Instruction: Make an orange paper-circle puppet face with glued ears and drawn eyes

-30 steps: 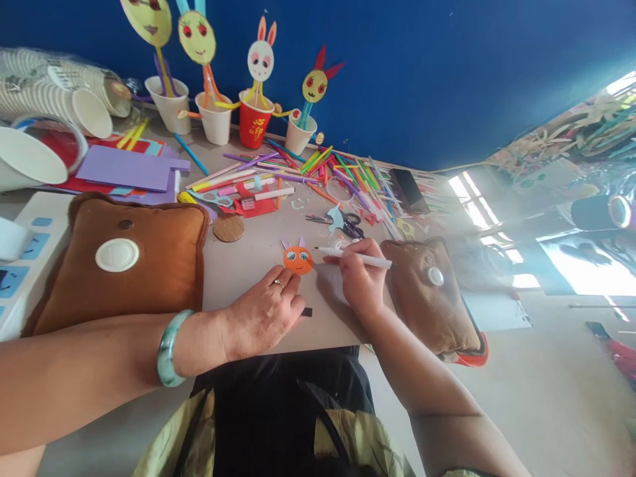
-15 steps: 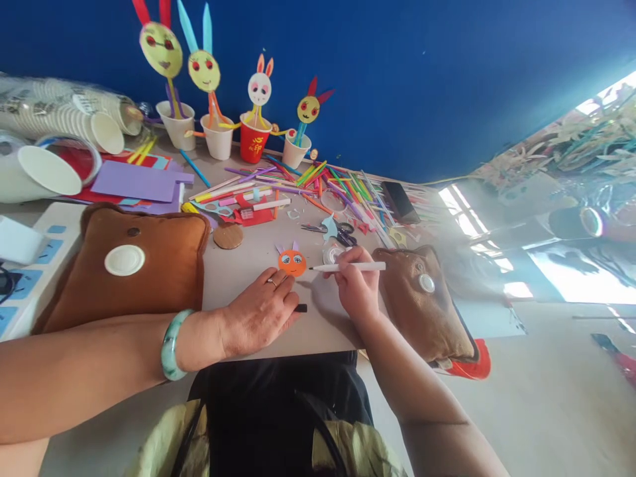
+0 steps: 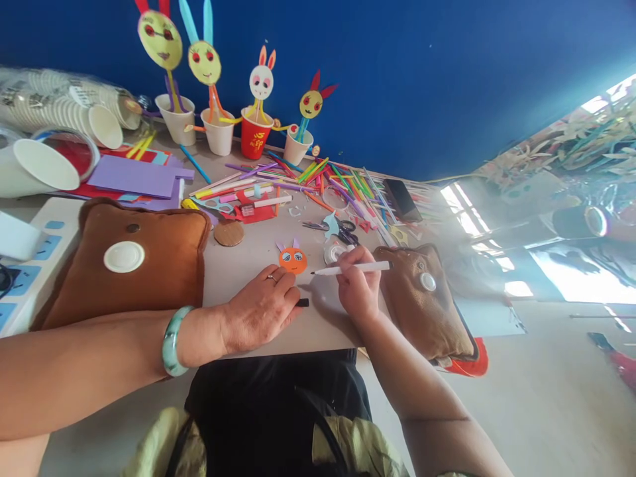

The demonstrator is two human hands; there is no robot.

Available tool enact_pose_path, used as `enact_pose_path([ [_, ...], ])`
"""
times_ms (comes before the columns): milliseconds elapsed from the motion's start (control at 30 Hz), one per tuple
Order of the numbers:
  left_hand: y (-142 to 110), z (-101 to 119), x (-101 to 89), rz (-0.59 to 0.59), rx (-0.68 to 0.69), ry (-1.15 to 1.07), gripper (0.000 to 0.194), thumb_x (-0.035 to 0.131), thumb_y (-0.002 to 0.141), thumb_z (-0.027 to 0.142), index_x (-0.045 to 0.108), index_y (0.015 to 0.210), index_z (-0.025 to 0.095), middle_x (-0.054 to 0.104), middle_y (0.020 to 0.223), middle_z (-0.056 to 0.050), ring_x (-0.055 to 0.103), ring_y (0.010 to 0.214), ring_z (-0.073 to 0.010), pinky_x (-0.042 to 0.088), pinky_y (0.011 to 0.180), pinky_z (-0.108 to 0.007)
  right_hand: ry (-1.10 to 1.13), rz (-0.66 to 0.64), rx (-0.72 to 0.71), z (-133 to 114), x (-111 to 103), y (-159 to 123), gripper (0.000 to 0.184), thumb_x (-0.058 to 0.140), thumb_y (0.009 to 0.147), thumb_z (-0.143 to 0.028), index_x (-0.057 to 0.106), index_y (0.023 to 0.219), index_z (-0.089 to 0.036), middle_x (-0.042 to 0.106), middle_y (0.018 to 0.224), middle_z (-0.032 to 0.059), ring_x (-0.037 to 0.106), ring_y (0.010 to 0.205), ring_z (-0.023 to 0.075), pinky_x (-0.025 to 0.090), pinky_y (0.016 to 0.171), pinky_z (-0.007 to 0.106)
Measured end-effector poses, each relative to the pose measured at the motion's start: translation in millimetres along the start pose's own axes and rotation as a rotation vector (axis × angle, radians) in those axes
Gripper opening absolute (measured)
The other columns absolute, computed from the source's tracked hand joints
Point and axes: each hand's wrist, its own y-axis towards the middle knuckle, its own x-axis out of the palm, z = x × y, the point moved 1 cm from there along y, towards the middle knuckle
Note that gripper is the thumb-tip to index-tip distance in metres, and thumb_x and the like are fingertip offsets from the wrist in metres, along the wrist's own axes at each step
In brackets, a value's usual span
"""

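In my right hand (image 3: 358, 285) is a white marker (image 3: 365, 267), uncapped, its dark tip pointing left just above the table. My left hand (image 3: 263, 305) rests curled on the table, and a black marker cap (image 3: 303, 303) sticks out from between its fingers. Right beyond those fingertips lies a small orange paper face (image 3: 293, 260) with drawn eyes, a thin mouth and two purple ears. The marker's tip is a little to the right of the face, apart from it. A roll of clear tape (image 3: 334, 250) lies partly hidden behind my right hand.
Brown cushions (image 3: 144, 265) flank the work area, the other cushion (image 3: 422, 298) at right. Behind are scissors (image 3: 345, 232), a round brown disc (image 3: 228, 232), scattered coloured sticks (image 3: 313, 175), a phone (image 3: 401, 199), purple paper (image 3: 132, 176) and paper-cup figures, one in a red cup (image 3: 256, 136).
The marker's tip has shifted slightly lower and away from the orange face, which stays in place. Both hands keep their hold; the view has tilted a little.
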Motion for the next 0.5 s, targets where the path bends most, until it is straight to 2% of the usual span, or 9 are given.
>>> enact_pose_path([
  [100,1.0,0.2,-3.6,0.018,-0.027,-0.008,0.024,0.052,0.097,0.03,0.064,0.083,0.014,0.059,0.088,-0.011,0.055,0.088,-0.0259,0.047,0.086,-0.041,0.172,0.035,-0.016,-5.4,4.9,-1.7,0.019,0.062,0.075,-0.023,0.046,0.065,-0.024,0.036,0.049,-0.0084,0.033,0.046,0.0098,0.04,0.054,0.027],
  [233,1.8,-0.2,-6.5,0.067,-0.061,-0.068,0.023,0.052,0.097,0.028,0.062,0.08,0.015,0.058,0.084,-0.008,0.054,0.084,-0.0241,0.047,0.081,-0.039,0.318,-0.044,-0.004,-9.1,7.4,-3.1,0.015,0.064,0.074,-0.022,0.051,0.066,-0.024,0.036,0.047,-0.0088,0.031,0.043,0.0094,0.039,0.05,0.027],
  [333,1.9,-0.8,-5.8,0.088,-0.056,-0.08,0.025,0.051,0.098,0.028,0.062,0.079,0.015,0.058,0.082,-0.008,0.054,0.084,-0.0247,0.047,0.082,-0.04,0.328,-0.093,0.024,-9.2,7.1,-4.0,0.013,0.064,0.073,-0.023,0.053,0.066,-0.024,0.036,0.047,-0.0086,0.031,0.042,0.0102,0.039,0.049,0.029],
  [500,1.8,-1.2,-4.4,0.088,-0.064,-0.078,0.028,0.048,0.099,0.03,0.062,0.079,0.015,0.06,0.082,-0.009,0.054,0.085,-0.0257,0.047,0.083,-0.041,0.297,-0.136,0.058,-7.3,7.3,-6.7,0.02,0.068,0.075,-0.03,0.051,0.066,-0.024,0.039,0.049,-0.0075,0.034,0.043,0.0109,0.037,0.049,0.029],
])
